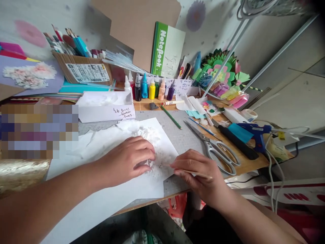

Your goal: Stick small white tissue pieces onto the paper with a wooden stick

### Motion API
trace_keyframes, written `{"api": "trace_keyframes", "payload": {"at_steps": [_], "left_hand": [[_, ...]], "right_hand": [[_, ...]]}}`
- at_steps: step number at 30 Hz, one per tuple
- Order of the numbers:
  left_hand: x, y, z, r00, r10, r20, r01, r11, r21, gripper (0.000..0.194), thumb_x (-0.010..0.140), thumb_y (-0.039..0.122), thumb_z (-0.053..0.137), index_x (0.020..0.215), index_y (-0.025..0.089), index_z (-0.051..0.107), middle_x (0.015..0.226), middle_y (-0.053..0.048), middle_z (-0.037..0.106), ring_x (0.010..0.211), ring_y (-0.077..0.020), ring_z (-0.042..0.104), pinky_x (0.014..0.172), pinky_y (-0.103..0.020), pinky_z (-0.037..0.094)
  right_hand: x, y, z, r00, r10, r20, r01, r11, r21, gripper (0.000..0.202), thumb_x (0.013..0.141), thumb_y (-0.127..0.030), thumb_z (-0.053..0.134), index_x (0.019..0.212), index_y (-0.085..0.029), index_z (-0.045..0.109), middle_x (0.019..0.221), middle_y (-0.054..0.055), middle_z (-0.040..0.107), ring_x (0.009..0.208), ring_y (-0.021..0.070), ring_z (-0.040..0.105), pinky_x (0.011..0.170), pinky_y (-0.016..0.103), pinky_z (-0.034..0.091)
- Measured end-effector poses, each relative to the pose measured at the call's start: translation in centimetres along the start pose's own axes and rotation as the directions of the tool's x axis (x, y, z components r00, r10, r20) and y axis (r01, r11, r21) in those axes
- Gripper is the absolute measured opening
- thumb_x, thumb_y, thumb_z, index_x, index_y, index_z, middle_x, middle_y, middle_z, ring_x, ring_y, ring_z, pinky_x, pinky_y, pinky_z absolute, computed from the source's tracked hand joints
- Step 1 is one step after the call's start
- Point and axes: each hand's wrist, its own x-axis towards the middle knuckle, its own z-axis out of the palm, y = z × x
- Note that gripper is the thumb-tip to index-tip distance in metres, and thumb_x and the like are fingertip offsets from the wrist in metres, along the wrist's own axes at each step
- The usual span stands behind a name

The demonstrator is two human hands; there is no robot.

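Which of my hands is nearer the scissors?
Right. The right hand is close beside the handles of the scissors; the left hand is farther off, over the white paper.

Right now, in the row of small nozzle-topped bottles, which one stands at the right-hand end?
The dark purple bottle, just right of the peach bottle; the row's others all stand further left.

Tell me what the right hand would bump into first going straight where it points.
Going leftward across the picture, the right hand would probably meet the loose white bits first, just before the left hand; depth is unclear.
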Motion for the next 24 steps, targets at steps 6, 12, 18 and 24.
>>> {"api": "trace_keyframes", "payload": {"at_steps": [6, 12, 18, 24], "left_hand": [[-0.1, -0.1, -0.7, 1.000, 0.006, -0.014, -0.006, 1.000, -0.005, 0.011, 0.088, 0.016, 0.054, 0.082, 0.020, 0.061, 0.097, -0.002, 0.062, 0.088, -0.0155, 0.055, 0.080, -0.030, 0.040], [0.1, 0.7, -1.1, 0.997, -0.078, -0.008, 0.078, 0.996, 0.044, 0.020, 0.087, 0.018, 0.054, 0.104, 0.025, 0.062, 0.103, -0.003, 0.058, 0.093, -0.0180, 0.052, 0.082, -0.031, 0.041], [0.3, 1.9, -0.9, 0.998, -0.036, 0.057, 0.031, 0.997, 0.077, 0.031, 0.088, 0.014, 0.045, 0.104, 0.033, 0.063, 0.106, -0.001, 0.055, 0.096, -0.0201, 0.048, 0.083, -0.033, 0.039], [0.3, 1.4, -0.8, 0.998, 0.017, 0.058, -0.020, 0.998, 0.061, 0.023, 0.088, 0.018, 0.048, 0.100, 0.028, 0.065, 0.107, -0.002, 0.056, 0.096, -0.0210, 0.047, 0.083, -0.032, 0.039]], "right_hand": [[0.2, 0.6, -0.7, 0.996, 0.075, 0.041, -0.080, 0.988, 0.132, 0.019, 0.085, -0.007, 0.059, 0.101, -0.016, 0.066, 0.082, 0.007, 0.068, 0.075, 0.0173, 0.061, 0.068, 0.032, 0.048], [0.5, 0.9, -0.8, 0.992, 0.071, 0.100, -0.087, 0.981, 0.172, 0.020, 0.086, -0.007, 0.059, 0.104, -0.012, 0.065, 0.084, 0.008, 0.067, 0.078, 0.0176, 0.059, 0.069, 0.033, 0.046], [0.8, 0.9, -1.3, 0.976, 0.086, 0.199, -0.112, 0.986, 0.126, 0.019, 0.090, -0.016, 0.056, 0.104, -0.013, 0.067, 0.083, 0.008, 0.066, 0.073, 0.0181, 0.057, 0.066, 0.034, 0.045], [1.2, 0.7, -1.9, 0.975, 0.090, 0.201, -0.118, 0.984, 0.133, 0.019, 0.090, -0.016, 0.057, 0.106, -0.015, 0.067, 0.084, 0.008, 0.066, 0.074, 0.0186, 0.059, 0.069, 0.035, 0.047]]}}
